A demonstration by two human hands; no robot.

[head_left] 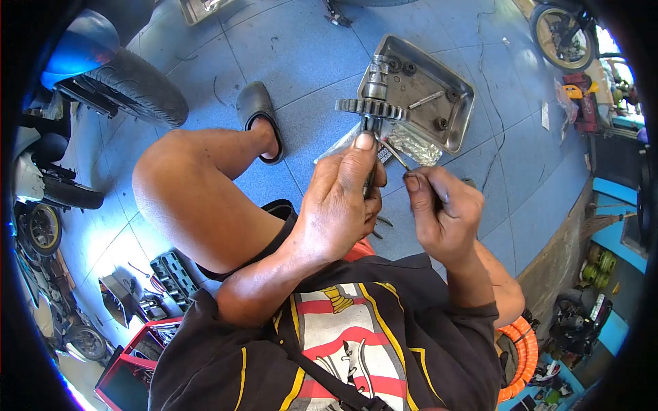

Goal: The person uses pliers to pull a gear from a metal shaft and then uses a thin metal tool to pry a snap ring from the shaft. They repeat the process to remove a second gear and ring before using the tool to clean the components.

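My left hand point(337, 195) is wrapped round the lower end of a metal gear shaft point(373, 108), its thumb pressed along the shaft below the toothed wheel. The shaft stands roughly upright in the view, its bright ribbed end pointing away from me. My right hand point(449, 209) pinches a thin metal rod point(393, 152) between thumb and forefinger. The rod slants up and left, and its far tip reaches the shaft just beside my left thumb. Part of the shaft is hidden inside my left fist.
A metal tray point(469, 113) with small rings, gears and a pin lies on the blue tiled floor point(308, 61). A clear plastic bag point(417, 145) sits against it. Motorcycle wheels point(140, 85) stand left; a socket set point(173, 279) and red tool box point(130, 366) lie lower left.
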